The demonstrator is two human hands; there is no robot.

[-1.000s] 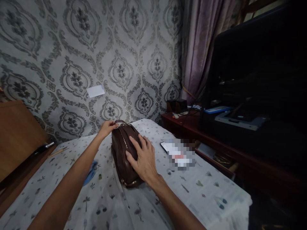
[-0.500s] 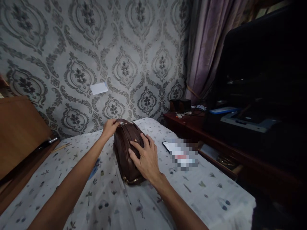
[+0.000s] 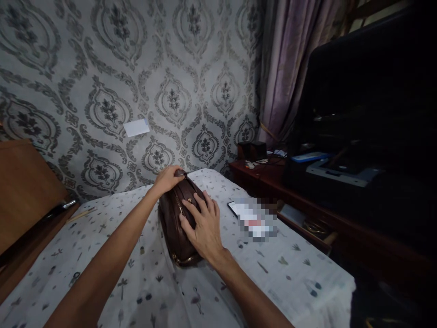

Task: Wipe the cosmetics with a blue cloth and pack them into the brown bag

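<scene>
A dark brown leather bag (image 3: 174, 228) with gold zips and a small metal fitting stands on the white patterned bedsheet (image 3: 146, 273). At its far top end my left hand (image 3: 169, 178) grips the bag beside the handle, the fingertips partly hidden behind it. Across the bag's right side lies my right hand (image 3: 205, 225), fingers spread and pressed on the leather close to the zip. To the right of that hand rests a phone (image 3: 247, 216) with its screen lit and blurred out.
A red-brown desk (image 3: 251, 173) with cables, small speakers (image 3: 252, 150) and a part-open drawer (image 3: 307, 223) runs along the right. A large dark screen (image 3: 358, 109) looms there. A wooden panel (image 3: 30, 191) borders the left, near thin sticks (image 3: 81, 215). Patterned wallpaper rises behind.
My left hand has shifted from the handle's left end further over the bag's top, and the handle is lower. My right hand stays spread on the bag. The view has turned slightly right.
</scene>
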